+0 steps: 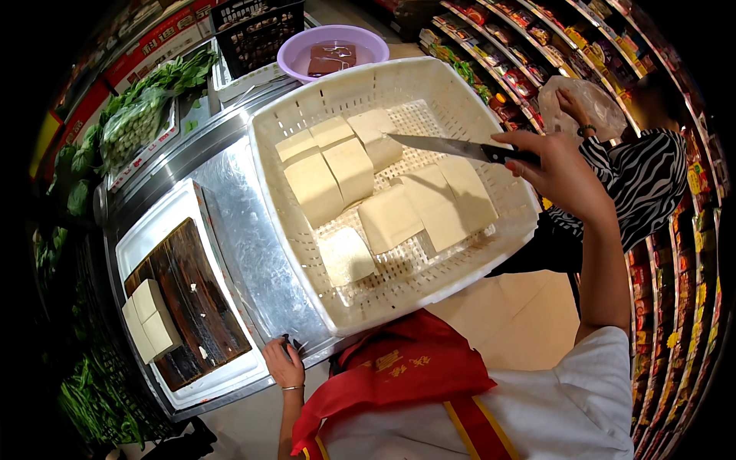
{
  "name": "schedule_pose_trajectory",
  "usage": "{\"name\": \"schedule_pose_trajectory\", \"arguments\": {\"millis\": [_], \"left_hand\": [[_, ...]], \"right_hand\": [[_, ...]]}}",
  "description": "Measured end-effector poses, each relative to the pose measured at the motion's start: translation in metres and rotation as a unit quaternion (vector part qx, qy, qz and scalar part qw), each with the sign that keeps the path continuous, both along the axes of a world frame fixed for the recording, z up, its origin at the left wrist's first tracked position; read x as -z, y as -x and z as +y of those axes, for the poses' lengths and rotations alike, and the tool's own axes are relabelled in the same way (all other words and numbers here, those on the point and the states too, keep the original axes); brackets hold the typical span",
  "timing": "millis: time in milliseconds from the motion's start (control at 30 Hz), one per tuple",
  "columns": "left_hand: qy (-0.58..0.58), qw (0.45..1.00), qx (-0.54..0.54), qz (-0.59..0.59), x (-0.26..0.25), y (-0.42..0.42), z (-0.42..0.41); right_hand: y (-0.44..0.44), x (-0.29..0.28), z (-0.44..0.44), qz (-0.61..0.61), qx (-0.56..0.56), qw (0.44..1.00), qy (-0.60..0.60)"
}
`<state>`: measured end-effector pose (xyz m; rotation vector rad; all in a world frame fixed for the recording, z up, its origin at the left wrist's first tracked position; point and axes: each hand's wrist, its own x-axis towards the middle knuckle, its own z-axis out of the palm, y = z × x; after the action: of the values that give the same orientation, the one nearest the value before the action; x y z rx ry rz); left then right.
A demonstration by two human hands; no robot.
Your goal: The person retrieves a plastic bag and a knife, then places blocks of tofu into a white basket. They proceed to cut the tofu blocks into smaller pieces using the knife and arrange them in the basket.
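My right hand [555,167] grips the black handle of a kitchen knife [443,146]; its blade reaches left over a white perforated plastic basket [287,241]. Several blocks of tofu [385,218] lie in the basket in two groups, with a lone piece [346,257] nearer me. My left hand [282,362] rests at the metal counter's near edge, its fingers around a small dark object that I cannot identify. Left of the basket, a white tray [244,376] holds a dark wooden board [195,305] with several tofu pieces [150,322] on its left side.
A purple basin [374,46] with a brown block in liquid stands behind the basket, beside a black crate [259,34]. Leafy greens [172,75] and a bagged vegetable [135,123] lie at the back left. Another person [638,172] holding a plastic bag stands right, before stocked shelves.
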<state>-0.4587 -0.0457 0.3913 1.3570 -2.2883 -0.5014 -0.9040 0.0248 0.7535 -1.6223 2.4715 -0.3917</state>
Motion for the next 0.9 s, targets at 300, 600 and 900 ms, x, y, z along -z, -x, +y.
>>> {"name": "schedule_pose_trajectory", "arguments": {"millis": [300,600,900], "left_hand": [[-0.007,1.0,0.004,-0.004,0.0,0.001,0.001],[-0.005,1.0,0.008,-0.002,0.005,-0.002,0.001],[-0.001,1.0,0.009,0.009,0.002,-0.001,0.002]], "right_hand": [[-0.011,0.012,0.049,-0.043,0.017,0.988,-0.146],[-0.009,0.022,0.068,-0.102,-0.047,0.978,-0.175],[-0.013,-0.003,0.083,-0.175,0.034,0.982,-0.056]]}}
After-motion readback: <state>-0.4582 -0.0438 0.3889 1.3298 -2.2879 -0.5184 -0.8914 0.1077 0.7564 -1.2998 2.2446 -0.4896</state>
